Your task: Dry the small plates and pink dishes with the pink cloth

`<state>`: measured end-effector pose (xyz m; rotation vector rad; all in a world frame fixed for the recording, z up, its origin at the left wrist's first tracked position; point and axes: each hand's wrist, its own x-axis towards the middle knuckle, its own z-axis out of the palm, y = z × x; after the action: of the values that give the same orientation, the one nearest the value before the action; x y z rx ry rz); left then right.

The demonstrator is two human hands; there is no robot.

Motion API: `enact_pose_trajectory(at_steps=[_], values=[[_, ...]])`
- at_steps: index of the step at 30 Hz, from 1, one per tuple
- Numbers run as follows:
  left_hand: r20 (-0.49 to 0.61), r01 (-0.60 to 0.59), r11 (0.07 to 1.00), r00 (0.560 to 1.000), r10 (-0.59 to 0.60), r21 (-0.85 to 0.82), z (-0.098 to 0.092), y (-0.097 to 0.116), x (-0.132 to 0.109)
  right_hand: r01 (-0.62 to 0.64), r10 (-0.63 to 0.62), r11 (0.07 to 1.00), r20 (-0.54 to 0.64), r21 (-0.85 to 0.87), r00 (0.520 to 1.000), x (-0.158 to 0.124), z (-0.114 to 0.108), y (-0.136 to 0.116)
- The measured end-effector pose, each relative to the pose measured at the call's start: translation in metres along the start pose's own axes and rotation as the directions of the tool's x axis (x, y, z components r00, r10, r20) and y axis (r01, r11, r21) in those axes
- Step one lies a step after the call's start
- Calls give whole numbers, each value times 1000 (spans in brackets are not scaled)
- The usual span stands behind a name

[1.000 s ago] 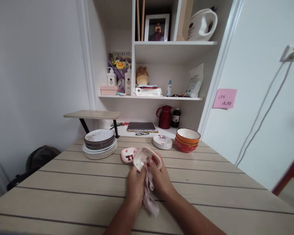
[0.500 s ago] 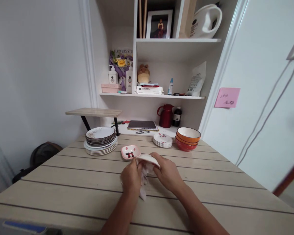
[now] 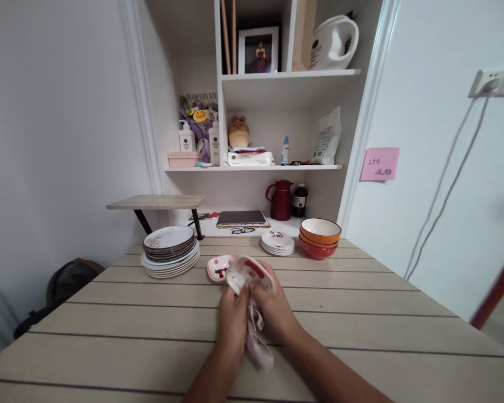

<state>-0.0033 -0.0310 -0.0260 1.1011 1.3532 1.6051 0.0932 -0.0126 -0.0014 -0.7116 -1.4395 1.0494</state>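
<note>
Where the pale slatted wooden table (image 3: 109,313) lies nearest, its near edge passes under both forearms, and open boards stretch away on either side of them: wide to the left edge, wider to the right edge beside the white wall (image 3: 437,224).

Both forearms rise from the bottom of the view and meet at the table's middle. The left hand (image 3: 233,316) has its fingers curled shut around a pale crumpled cloth (image 3: 258,344), pressing it up against a small white dish with red markings (image 3: 247,272). The right hand (image 3: 277,310) wraps its fingers closed about the dish's right side. Between them the dish is held tilted, its inside turned toward the camera; whether its lower rim touches the boards cannot be told. The loose end of the cloth hangs back between the wrists.

Just behind and to the left, a second small pink-rimmed dish (image 3: 217,267) lies flat on the table, near the held one.

Farther off, a stack of large patterned plates (image 3: 170,254) stands by the far left corner. A low stack of small white saucers (image 3: 278,242) and stacked orange and red bowls (image 3: 320,238) sit along the far edge, with open board between the plates and the saucers.

Beyond that edge stands a white shelf unit (image 3: 285,73), with a red jug (image 3: 281,200) on its lowest level.
</note>
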Motion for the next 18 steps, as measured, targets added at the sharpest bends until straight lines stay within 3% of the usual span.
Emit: enact_pose_trajectory(at_steps=[2, 5, 9, 12, 15, 18], values=[[20, -1, 1000, 1000, 0, 17, 1, -1, 2, -8, 8, 1000, 12, 9, 1000, 0, -2, 4], [-32, -21, 960, 999, 31, 278, -1, 1, 7, -57, 59, 998, 40, -36, 997, 4, -13, 6], [-176, 52, 674, 977, 117, 737, -9, 13, 9, 17, 33, 966, 188, -260, 982, 9, -31, -6], [-155, 62, 505, 977, 146, 861, -15, 20, 6, 123, 25, 851, 273, -511, 962, 8, -37, -20], [-131, 43, 480, 980, 151, 876, -17, 19, 6, 153, 26, 757, 264, -635, 964, 5, -39, -24], [-114, 2, 576, 981, 158, 818, -19, 13, 11, 126, 9, 845, 249, -519, 968, 5, -36, -18]])
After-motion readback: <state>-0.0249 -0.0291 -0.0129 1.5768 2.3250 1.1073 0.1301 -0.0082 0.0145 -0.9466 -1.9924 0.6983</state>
